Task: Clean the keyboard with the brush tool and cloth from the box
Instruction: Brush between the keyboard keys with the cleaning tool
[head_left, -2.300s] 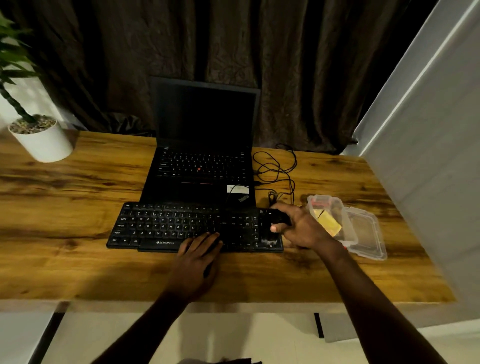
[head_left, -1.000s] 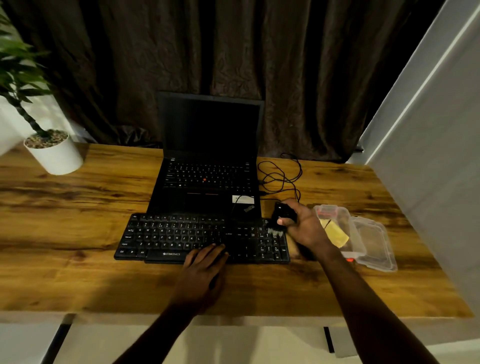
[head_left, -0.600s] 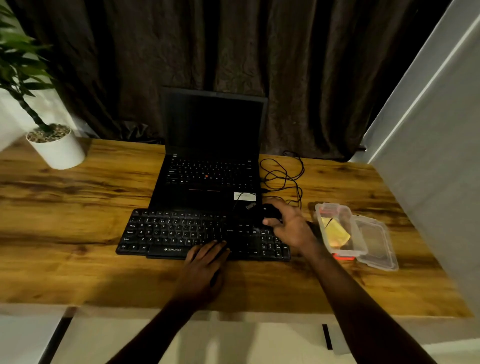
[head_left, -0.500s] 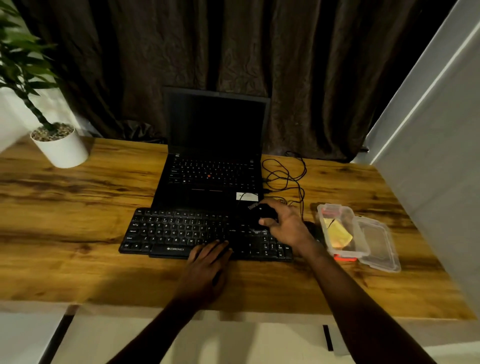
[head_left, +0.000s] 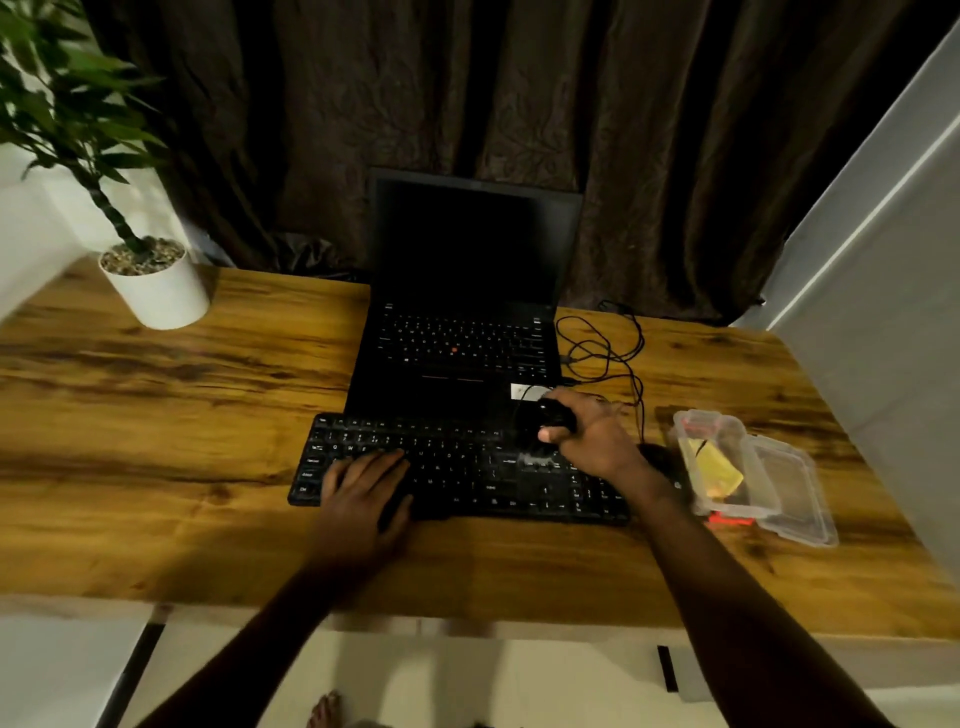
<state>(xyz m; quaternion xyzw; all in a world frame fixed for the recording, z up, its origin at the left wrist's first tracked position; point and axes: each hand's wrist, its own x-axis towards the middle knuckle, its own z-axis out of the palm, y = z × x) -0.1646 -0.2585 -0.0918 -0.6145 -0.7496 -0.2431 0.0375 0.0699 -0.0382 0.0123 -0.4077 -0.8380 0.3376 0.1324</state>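
Lying flat, the black keyboard (head_left: 467, 467) shows pale key lettering.

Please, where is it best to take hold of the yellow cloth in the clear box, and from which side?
Probably pinch the yellow cloth at its exposed top, coming from above: the clear box stands open, its walls block the sides, its lid lies flat on the right.

Left hand (head_left: 363, 488) flat on keyboard (head_left: 467, 467), right hand (head_left: 592, 436) gripping brush tool (head_left: 553, 415)
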